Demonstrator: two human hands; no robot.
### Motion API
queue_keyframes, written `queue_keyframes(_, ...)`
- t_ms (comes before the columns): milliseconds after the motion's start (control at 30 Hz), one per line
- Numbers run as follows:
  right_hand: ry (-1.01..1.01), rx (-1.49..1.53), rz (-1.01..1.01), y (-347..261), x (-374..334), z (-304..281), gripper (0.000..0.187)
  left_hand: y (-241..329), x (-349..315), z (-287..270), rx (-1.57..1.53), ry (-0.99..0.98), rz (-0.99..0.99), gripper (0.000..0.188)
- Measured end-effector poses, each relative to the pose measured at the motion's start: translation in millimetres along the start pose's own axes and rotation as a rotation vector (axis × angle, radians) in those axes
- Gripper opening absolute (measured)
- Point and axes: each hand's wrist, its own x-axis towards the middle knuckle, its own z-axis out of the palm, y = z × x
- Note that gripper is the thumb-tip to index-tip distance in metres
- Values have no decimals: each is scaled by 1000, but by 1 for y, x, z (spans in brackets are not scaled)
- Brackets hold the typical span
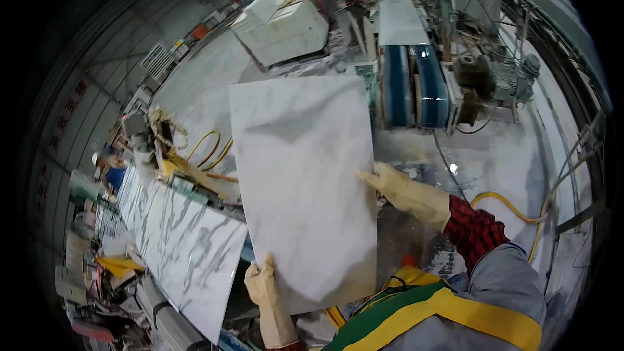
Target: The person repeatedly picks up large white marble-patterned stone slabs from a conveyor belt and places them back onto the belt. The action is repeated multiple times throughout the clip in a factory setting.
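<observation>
A large white, grey-veined rectangular marble tile is held up at picture centre. The gloved left hand clamps its lower edge at 6 o'clock; the gloved right hand grips its right edge at 3 o'clock. Blue conveyor rollers stand at 1 o'clock, more veined tiles at 8 o'clock.

Head view; looks down; hands close

Two gloved hands, one white marble slab, two blue rollers.
</observation>
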Motion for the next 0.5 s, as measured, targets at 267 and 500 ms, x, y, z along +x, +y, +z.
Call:
queue_keyframes(267, 344, 327, -88, -40, 22, -148, 47, 51, 3, 196, -292, -313, -177, 47)
queue_keyframes(500, 620, -410, -270, 55, 1, -223, 50, 50, 11, 301, -272, -627, -325, 51)
